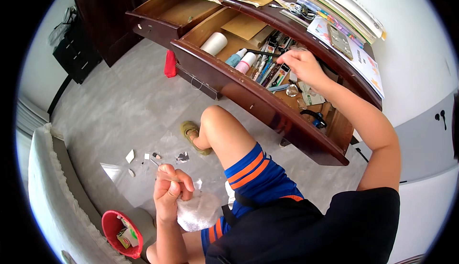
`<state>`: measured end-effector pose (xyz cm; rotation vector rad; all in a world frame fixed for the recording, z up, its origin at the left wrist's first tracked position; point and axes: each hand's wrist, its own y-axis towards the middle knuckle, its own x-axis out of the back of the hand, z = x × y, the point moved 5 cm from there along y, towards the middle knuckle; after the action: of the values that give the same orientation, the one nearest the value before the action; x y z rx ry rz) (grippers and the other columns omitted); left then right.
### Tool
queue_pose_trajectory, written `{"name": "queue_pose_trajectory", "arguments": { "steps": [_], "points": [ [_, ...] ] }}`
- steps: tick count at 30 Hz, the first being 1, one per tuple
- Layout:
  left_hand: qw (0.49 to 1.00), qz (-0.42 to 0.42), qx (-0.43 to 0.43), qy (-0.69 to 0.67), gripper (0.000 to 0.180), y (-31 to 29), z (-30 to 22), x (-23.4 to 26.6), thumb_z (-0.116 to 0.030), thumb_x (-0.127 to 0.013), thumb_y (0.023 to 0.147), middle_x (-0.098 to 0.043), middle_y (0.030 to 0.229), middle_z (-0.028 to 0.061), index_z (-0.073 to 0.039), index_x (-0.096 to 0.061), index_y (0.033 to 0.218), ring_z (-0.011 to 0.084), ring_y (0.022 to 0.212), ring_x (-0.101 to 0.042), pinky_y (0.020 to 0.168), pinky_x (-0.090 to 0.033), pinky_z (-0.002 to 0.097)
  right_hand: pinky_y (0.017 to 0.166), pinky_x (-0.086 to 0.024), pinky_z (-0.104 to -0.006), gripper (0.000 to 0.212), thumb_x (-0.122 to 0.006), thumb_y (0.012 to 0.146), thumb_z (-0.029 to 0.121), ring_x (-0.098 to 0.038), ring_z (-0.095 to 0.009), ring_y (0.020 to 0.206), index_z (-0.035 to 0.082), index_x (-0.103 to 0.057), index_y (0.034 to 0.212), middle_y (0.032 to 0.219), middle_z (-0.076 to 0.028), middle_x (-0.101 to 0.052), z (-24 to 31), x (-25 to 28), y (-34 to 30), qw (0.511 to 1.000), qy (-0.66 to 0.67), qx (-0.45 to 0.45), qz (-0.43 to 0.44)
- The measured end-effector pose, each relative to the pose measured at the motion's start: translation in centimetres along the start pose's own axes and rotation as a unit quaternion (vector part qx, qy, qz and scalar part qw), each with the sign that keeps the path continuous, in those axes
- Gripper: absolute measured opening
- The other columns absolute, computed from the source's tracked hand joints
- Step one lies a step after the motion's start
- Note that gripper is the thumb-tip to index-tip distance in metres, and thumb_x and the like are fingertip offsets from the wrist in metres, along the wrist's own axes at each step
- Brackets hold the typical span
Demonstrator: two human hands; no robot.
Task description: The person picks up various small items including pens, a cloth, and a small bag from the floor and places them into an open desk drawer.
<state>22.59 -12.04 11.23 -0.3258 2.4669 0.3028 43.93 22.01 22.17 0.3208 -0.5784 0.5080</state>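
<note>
My right hand (303, 65) is over the open wooden drawer (215, 77), fingers curled together. A thin black stick (260, 52) lies by its fingertips; whether they grip it is unclear. Below it are several pens (264, 72), a clear faceted glass piece (292, 90) and a banknote-like paper (311, 96). Low on the left, my left hand (171, 190) is closed in a pinch, with a thin, pale sliver showing at the fingertips. A crumpled clear plastic wrap (198, 211) is against that hand, above my thigh; I cannot tell if the fingers hold it.
In the drawer stand a white roll (214, 43), a blue bottle (235, 58) and a pink-white bottle (246, 63). A second drawer (174, 13) is pulled out. A phone (339, 41) and papers lie on the desk. Scraps (130, 156) litter the floor near a red-rimmed bin (106, 230).
</note>
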Motion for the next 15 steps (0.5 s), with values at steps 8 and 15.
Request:
{"name": "queue_pose_trajectory", "arguments": {
  "steps": [8, 15],
  "points": [
    [0.999, -0.035, 0.022, -0.014, 0.027, -0.6, 0.0, -0.1, -0.018, -0.057, 0.085, -0.038, 0.065, 0.0045, -0.011, -0.034, 0.096, 0.0099, 0.047, -0.029, 0.043, -0.028, 0.0234, 0.079, -0.047, -0.0345, 0.034, -0.061, 0.081, 0.033, -0.063, -0.029, 0.088, 0.004, -0.065, 0.096, 0.094, -0.013, -0.067, -10.2, 0.2, 10.8, 0.939, -0.259, 0.021, -0.224],
    [0.998, -0.044, 0.037, 0.001, 0.025, -0.6, -0.2, -0.2, -0.016, -0.055, 0.083, -0.038, 0.068, 0.003, -0.008, -0.034, 0.093, 0.01, 0.051, -0.031, 0.048, -0.029, 0.0249, 0.068, -0.048, -0.0329, 0.054, -0.079, 0.062, 0.04, -0.063, -0.022, 0.075, -0.006, -0.063, 0.087, 0.084, -0.015, -0.065, -11.0, -0.2, 13.5, 0.955, -0.23, -0.116, -0.145]
  ]
}}
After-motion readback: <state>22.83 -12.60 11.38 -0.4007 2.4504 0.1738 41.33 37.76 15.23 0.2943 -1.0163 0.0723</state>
